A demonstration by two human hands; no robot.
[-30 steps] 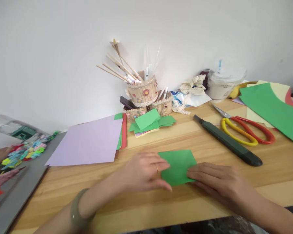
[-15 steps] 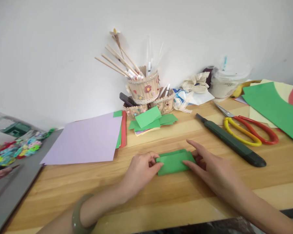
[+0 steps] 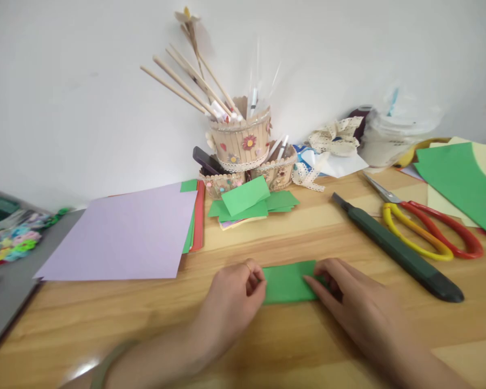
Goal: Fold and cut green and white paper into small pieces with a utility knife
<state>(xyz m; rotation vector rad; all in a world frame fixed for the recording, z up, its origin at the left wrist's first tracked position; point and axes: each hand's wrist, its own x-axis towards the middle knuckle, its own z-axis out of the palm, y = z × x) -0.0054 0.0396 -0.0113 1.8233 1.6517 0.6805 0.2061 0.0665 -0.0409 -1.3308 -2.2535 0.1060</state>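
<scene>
A folded green paper [image 3: 288, 282] lies flat near the front of the wooden table, between my two hands. My left hand [image 3: 237, 302] has its fingers curled and pinches the paper's left end. At the right end, my right hand [image 3: 348, 300] grips the paper between thumb and fingers. Behind them is a small pile of cut green paper pieces [image 3: 246, 197], with a few other colours underneath.
Purple sheets [image 3: 123, 235] lie at the left on red and green ones. A decorated wooden holder [image 3: 241, 141] with sticks stands behind. At the right are a dark green cutter [image 3: 397, 246], scissors [image 3: 423, 227], larger paper sheets [image 3: 461, 183] and a plastic cup [image 3: 384, 143].
The green paper's upper layer, offset earlier, now lines up with the rest. My right hand's raised index finger has come down onto the paper. The camera view has shifted slightly.
</scene>
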